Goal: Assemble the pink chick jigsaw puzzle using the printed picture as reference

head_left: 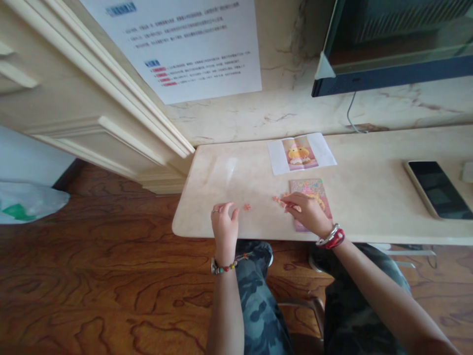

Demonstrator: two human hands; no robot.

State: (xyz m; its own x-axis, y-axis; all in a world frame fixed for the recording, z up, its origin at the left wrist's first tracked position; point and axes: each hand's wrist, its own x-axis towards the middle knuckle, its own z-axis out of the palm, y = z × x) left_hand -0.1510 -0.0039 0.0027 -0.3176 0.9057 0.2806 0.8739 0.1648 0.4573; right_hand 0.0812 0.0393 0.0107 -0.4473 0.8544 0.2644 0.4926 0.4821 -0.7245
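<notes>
My right hand (pixel 305 209) reaches over a small colourful picture board (pixel 308 185) near the table's front edge. Its thumb and fingertips come together at a cluster of small pink-orange puzzle pieces (pixel 276 199) at the board's left side. Fingers partly cover the pieces, so the exact one in the pinch is hard to make out. Further left, my left hand (pixel 224 222) rests at the table edge, thumb apart from loosely bent fingers and nothing visible in it. One loose pink-orange puzzle piece (pixel 247 207) lies just right of that hand.
Behind the board lies a creased paper (pixel 327 150) printed with a yellow character. A phone (pixel 439 190) sits on the table (pixel 373 187) at the right. Above hangs a dark screen (pixel 391 71) with a cable below; a text sheet (pixel 207 54) is on the wall.
</notes>
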